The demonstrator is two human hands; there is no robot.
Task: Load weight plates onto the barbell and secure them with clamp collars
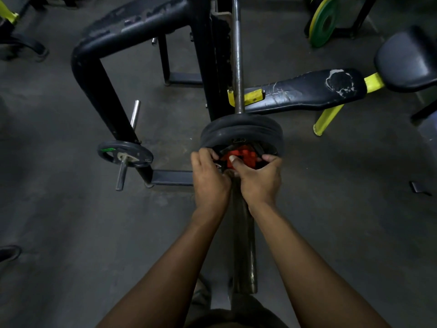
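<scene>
The barbell (237, 67) runs away from me, its thick sleeve (244, 245) pointing at my body. Two black weight plates (241, 130) sit stacked on the sleeve. Against their near face is a red clamp collar (243, 157) around the sleeve. My left hand (210, 178) grips the collar's left side, fingers curled over its edge. My right hand (259, 178) holds the right side, thumb pressed on the red body. Much of the collar is hidden by my fingers.
A black rack frame (99, 74) stands to the left, with a small black plate (125, 153) on a chrome storage peg. A worn black bench pad (305, 91) with yellow legs lies to the right. Green-yellow plates (324, 22) lean at the back right. Grey floor all around.
</scene>
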